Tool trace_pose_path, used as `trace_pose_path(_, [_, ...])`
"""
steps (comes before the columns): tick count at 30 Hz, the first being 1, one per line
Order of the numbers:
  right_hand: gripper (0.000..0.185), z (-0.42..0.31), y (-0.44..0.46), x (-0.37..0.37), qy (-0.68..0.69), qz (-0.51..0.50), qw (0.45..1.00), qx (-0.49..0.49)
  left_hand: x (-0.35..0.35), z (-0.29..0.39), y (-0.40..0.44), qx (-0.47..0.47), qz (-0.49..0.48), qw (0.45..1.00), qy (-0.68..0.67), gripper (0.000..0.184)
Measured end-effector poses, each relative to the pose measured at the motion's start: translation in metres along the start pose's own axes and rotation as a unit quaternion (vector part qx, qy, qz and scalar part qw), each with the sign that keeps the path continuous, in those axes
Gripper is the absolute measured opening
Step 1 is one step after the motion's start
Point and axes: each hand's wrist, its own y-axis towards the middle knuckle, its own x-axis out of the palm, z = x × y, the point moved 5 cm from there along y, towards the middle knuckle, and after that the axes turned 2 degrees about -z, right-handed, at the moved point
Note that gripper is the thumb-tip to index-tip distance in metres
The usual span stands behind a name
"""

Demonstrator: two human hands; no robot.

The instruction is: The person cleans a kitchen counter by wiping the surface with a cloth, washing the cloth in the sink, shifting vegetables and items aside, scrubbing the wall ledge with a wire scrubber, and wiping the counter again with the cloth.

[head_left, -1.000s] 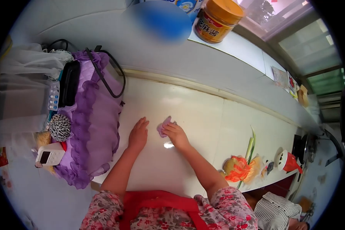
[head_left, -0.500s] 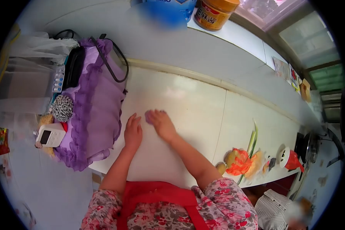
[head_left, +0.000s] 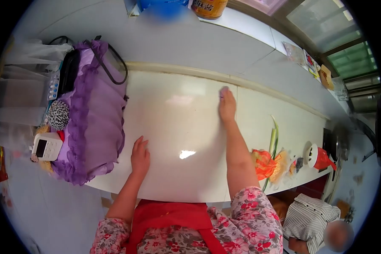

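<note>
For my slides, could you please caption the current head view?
Right hand with purple cloth near the back of a white countertop, left hand closer in.

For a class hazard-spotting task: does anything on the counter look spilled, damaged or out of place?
Nothing clearly stands out; the bright patch on the counter looks like reflected light, not a spill.

Glossy white counter (head_left: 169,114) beside a windowed wall

A cream strip (head_left: 178,72) runs along the counter's back edge, at the foot of a pale grey wall (head_left: 169,48) with thin seams. A white ledge (head_left: 247,27) tops that wall; beyond it, a window (head_left: 319,25) shows pale and green panes. A bright reflection (head_left: 187,154) glints on the counter, with a fainter one farther back.
</note>
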Motion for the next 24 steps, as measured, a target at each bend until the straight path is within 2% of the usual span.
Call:
trace_pose_path(1, [0.029,-0.037,-0.006,0.015,-0.096,-0.075,0.992,-0.029,-0.001,0.003,-0.001,-0.003,0.003,1.0,-0.009,0.034])
trace_pose_path(2, [0.036,-0.046,-0.028,0.047,-0.065,0.013,0.984,-0.167,-0.003,0.005,-0.003,-0.004,0.005,1.0,-0.019,0.034])
trace_pose_path(5, [0.042,-0.112,-0.115,0.081,-0.071,-0.104,0.969,-0.211,0.002,0.006,-0.004,-0.01,-0.018,0.999,-0.029,0.036])
trace_pose_path(6, [0.041,-0.129,-0.146,0.083,-0.014,-0.138,0.968,-0.211,0.003,0.008,-0.005,-0.01,-0.017,0.999,-0.03,0.036])
trace_pose_path(8, [0.038,-0.161,-0.204,0.086,0.089,-0.29,0.932,-0.199,0.011,0.013,-0.005,0.016,-0.051,0.999,0.007,0.037])
trace_pose_path(9, [0.036,-0.171,-0.236,0.083,0.063,-0.209,0.927,-0.304,0.012,0.014,-0.008,0.014,-0.046,0.999,0.006,0.037])
trace_pose_path(10, [0.031,-0.183,-0.244,0.072,0.068,-0.188,0.926,-0.321,0.013,0.014,-0.01,0.015,-0.055,0.998,0.004,0.037])
trace_pose_path(11, [0.029,-0.167,-0.237,0.077,0.3,-0.324,0.896,-0.043,0.015,0.014,-0.012,0.015,-0.063,0.998,0.001,0.038])
trace_pose_path(12, [0.027,-0.164,-0.234,0.074,0.484,-0.415,0.731,0.242,0.014,0.014,-0.014,0.013,-0.059,0.998,0.002,0.038])
trace_pose_path(14, [0.026,-0.112,-0.192,0.072,0.433,-0.193,0.869,0.142,0.01,0.012,-0.02,0.007,-0.071,0.997,-0.005,0.039])
trace_pose_path(15, [0.027,-0.12,-0.149,0.036,0.47,-0.156,0.857,0.143,0.011,0.008,-0.023,-0.001,-0.066,0.998,-0.003,0.039])
trace_pose_path(16, [0.029,-0.096,-0.121,0.018,0.187,-0.021,0.98,0.072,0.012,0.003,-0.026,-0.007,-0.06,0.998,-0.005,0.039])
trace_pose_path(17, [0.03,-0.107,-0.091,-0.006,0.215,-0.017,0.971,0.098,0.011,-0.001,-0.027,-0.011,-0.054,0.998,-0.007,0.039])
trace_pose_path(18, [0.038,-0.05,-0.073,0.022,-0.043,0.053,0.997,-0.024,0.01,-0.002,-0.029,-0.016,-0.048,0.999,-0.005,0.039])
trace_pose_path(19, [0.049,-0.04,-0.057,0.038,-0.11,0.02,0.994,-0.023,0.007,-0.003,-0.032,-0.022,-0.041,0.999,-0.007,0.039])
trace_pose_path(22, [0.052,-0.077,-0.023,0.087,-0.16,-0.016,0.985,-0.057,0.0,-0.012,-0.039,-0.033,-0.019,0.999,-0.007,0.039])
trace_pose_path(24, [0.051,-0.124,-0.009,0.131,-0.138,-0.033,0.98,-0.138,-0.005,-0.019,-0.043,-0.038,-0.005,0.999,-0.004,0.039])
